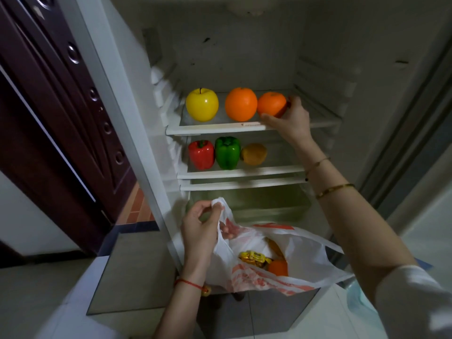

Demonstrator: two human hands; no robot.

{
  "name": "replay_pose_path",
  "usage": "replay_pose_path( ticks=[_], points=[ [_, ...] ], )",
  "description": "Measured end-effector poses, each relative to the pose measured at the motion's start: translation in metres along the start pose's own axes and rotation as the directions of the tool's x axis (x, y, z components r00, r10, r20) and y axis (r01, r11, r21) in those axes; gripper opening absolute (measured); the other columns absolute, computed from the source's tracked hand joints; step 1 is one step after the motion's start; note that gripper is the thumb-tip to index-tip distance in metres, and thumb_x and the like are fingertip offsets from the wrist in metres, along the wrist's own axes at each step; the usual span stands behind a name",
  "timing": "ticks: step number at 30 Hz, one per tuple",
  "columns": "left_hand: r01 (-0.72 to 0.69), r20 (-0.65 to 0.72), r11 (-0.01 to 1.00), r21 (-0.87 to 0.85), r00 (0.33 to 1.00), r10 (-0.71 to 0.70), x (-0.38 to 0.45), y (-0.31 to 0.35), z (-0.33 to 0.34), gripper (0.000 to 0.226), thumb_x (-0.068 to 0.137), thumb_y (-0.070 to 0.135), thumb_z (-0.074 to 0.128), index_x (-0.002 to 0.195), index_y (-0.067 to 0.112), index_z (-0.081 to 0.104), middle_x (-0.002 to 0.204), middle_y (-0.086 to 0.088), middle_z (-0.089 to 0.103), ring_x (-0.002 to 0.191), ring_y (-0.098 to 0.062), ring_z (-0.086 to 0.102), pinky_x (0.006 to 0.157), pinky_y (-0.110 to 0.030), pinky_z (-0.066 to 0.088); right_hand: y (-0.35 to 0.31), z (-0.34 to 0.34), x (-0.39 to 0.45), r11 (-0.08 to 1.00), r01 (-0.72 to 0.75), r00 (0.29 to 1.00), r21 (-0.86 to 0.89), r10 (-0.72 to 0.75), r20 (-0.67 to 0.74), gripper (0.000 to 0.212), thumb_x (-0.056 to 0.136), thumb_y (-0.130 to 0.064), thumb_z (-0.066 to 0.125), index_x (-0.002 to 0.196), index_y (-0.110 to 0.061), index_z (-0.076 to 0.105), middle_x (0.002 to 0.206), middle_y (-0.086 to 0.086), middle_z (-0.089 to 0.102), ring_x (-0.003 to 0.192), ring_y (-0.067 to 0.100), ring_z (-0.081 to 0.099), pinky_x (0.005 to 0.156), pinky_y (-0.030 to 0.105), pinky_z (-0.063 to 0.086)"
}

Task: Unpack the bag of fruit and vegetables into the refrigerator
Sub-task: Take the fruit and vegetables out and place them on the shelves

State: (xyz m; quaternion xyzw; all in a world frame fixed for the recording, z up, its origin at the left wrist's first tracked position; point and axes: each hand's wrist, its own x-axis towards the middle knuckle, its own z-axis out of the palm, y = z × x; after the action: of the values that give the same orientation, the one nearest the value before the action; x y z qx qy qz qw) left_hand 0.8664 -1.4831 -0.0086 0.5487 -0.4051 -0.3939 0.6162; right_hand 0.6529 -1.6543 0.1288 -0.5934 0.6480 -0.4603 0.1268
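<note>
The refrigerator stands open in front of me. On its upper shelf [215,127] sit a yellow apple [202,104], an orange [241,104] and a second orange [271,104]. My right hand [289,121] is wrapped around that second orange, which rests on the shelf touching the first. The lower shelf [241,172] carries a red pepper [201,154], a green pepper [227,152] and a brownish fruit [254,154]. My left hand [199,228] pinches the handle of a white and orange plastic bag [303,258]. Inside the bag show another orange [277,267] and a yellow packet [254,258].
A clear crisper drawer [256,206] lies below the shelves, behind the bag. A dark wooden door [61,113] stands at the left, beside the refrigerator's side wall. The refrigerator's own door edge [411,133] is at the right. The right part of the upper shelf is bare.
</note>
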Motion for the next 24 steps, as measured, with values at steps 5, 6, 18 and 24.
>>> replay_pose_path(
  ticks=[5, 6, 18, 24],
  points=[
    [0.01, 0.022, 1.0, -0.004, 1.0, -0.01, -0.003, -0.001, -0.003, 0.004, 0.086, 0.022, 0.076, 0.084, 0.022, 0.072, 0.076, -0.01, 0.066, 0.069, -0.038, 0.063, 0.069, -0.055, 0.057, 0.002, -0.017, -0.049, 0.965, 0.218, 0.939, 0.147, -0.167, -0.299, 0.05, 0.081, -0.036, 0.074, 0.117, -0.008, 0.056, 0.115, 0.005, 0.062, 0.106, 0.016, 0.059, 0.09, 0.03, 0.05],
    [0.008, 0.029, 1.0, -0.003, 1.0, -0.007, -0.004, 0.0, -0.002, 0.004, 0.086, 0.022, 0.076, 0.084, 0.023, 0.072, 0.076, -0.011, 0.065, 0.069, -0.036, 0.062, 0.069, -0.054, 0.057, 0.004, -0.02, -0.066, 0.949, 0.253, 0.936, 0.187, -0.191, -0.297, 0.037, 0.083, -0.034, 0.072, 0.106, -0.009, 0.059, 0.102, 0.002, 0.064, 0.093, 0.012, 0.061, 0.08, 0.027, 0.052],
    [-0.017, 0.083, 1.0, 0.006, 0.996, 0.017, -0.026, -0.002, -0.014, 0.007, 0.086, 0.028, 0.074, 0.085, 0.021, 0.071, 0.075, -0.016, 0.065, 0.064, -0.032, 0.06, 0.062, -0.052, 0.056, 0.113, 0.012, -0.213, 0.996, -0.004, 0.576, -0.085, 0.072, 0.814, 0.019, 0.092, -0.026, 0.064, 0.092, -0.013, 0.078, 0.089, 0.002, 0.076, 0.08, 0.016, 0.071, 0.081, 0.03, 0.057],
    [-0.006, 0.14, 1.0, 0.014, 0.99, 0.004, -0.039, -0.002, -0.02, 0.006, 0.09, 0.017, 0.072, 0.084, 0.019, 0.071, 0.062, -0.007, 0.062, 0.055, -0.023, 0.057, 0.052, -0.037, 0.05, 0.138, 0.067, -0.244, 0.888, 0.192, 0.445, -0.418, 0.302, 0.843, 0.063, 0.082, -0.064, 0.055, 0.132, -0.027, 0.055, 0.136, 0.0, 0.057, 0.129, 0.021, 0.048, 0.117, 0.038, 0.024]
  ],
)
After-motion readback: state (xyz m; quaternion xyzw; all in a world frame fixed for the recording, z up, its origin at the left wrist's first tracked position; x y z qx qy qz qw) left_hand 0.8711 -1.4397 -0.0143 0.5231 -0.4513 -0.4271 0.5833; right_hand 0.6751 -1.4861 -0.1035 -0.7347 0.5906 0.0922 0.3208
